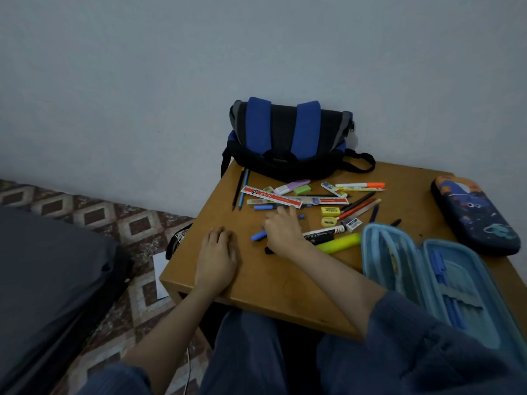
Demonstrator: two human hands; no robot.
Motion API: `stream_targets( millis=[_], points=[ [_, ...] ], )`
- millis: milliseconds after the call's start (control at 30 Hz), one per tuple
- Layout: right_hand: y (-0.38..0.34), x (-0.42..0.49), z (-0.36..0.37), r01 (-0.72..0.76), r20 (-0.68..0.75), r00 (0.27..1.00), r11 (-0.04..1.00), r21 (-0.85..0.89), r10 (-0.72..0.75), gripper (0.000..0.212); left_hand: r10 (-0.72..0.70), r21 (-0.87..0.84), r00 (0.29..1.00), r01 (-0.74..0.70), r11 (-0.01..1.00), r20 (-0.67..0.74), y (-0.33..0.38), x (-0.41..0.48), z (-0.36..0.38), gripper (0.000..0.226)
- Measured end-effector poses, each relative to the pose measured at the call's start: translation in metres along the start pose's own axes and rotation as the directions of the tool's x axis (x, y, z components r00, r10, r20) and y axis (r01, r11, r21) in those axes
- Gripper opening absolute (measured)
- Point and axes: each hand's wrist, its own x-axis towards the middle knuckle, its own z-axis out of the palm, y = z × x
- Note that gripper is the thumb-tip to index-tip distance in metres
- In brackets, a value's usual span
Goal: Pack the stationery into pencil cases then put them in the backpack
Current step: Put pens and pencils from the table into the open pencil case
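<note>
Stationery lies scattered on a small wooden table: a red ruler, pencils, erasers, markers and a yellow highlighter. My right hand is curled down on the pile, closed around a blue pen whose end sticks out to the left. Beside it, my left hand rests palm down on bare wood and holds nothing. An open light-blue pencil case with blue pens inside lies at the front right. A closed dark-blue pencil case lies at the far right. The blue-and-black backpack stands against the wall.
A black pouch hangs at the table's left edge, with a white sheet of paper on the patterned floor below. A large dark bag fills the left side. My knees are under the table's front edge.
</note>
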Motion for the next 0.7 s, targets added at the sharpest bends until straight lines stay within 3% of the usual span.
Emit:
stream_targets(
  millis=[100,167,233,333,467,700],
  points=[
    [0.006,0.0,-0.001,0.071,-0.191,0.981,0.959,0.275,-0.018,0.027,0.002,-0.009,1.0,-0.002,1.0,-0.01,-0.001,0.0,-0.001,0.037],
    [0.013,-0.002,-0.012,0.115,-0.405,0.907,0.859,0.498,0.114,0.021,0.007,-0.019,1.0,-0.007,1.0,-0.013,-0.002,0.0,-0.001,0.037],
    [0.027,-0.007,-0.035,0.128,-0.48,0.814,0.704,0.698,0.328,0.016,0.006,-0.036,1.0,-0.006,0.999,-0.015,-0.002,0.0,-0.001,0.036],
    [0.063,-0.02,-0.067,0.113,-0.406,0.721,0.482,0.869,0.562,0.013,-0.051,-0.07,0.998,0.049,0.996,-0.029,-0.001,0.002,-0.004,0.034],
    [0.116,-0.047,-0.069,0.016,-0.328,0.663,0.424,0.905,0.674,0.014,-0.144,-0.109,0.988,0.139,0.984,-0.047,0.028,0.008,-0.005,0.036],
    [0.172,-0.104,-0.038,-0.211,-0.193,0.61,0.392,0.895,0.769,0.015,0.217,-0.26,0.976,-0.208,0.943,0.008,0.141,-0.014,0.026,0.037]
  ],
)
